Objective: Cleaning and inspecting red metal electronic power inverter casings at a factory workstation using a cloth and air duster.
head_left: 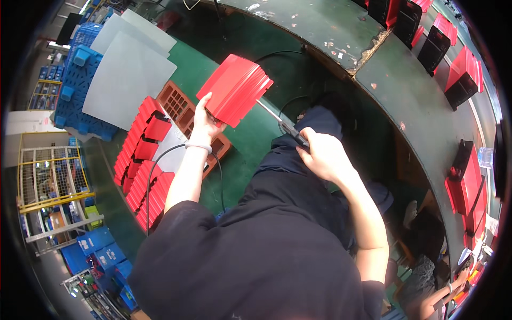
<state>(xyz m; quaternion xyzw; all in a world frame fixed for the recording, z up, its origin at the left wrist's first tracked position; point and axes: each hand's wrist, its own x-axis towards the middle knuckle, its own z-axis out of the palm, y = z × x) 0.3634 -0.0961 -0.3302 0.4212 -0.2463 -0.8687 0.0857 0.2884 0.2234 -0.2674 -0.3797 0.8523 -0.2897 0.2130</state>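
Observation:
My left hand (pixel 205 121) grips a red ribbed box-shaped housing (pixel 234 88) by its lower left corner, holding it up over the green floor. In my right hand (pixel 325 152) is a tool with a dark handle and a long thin metal shaft (pixel 271 111). The shaft points up and left, its tip at or very near the housing's lower right edge. Whether the tip touches cannot be made out. A pale band (pixel 198 146) circles my left wrist, and a black cord (pixel 151 184) loops past it.
Rows of red housings (pixel 144 141) stand at my left beside an orange-brown crate (pixel 178 106). Grey sheets (pixel 128 74) lean near a blue pallet (pixel 80 101). A curved dark worktop (pixel 384 90) carries more red and black units (pixel 463 80). Another person's arm (pixel 440 298) shows at lower right.

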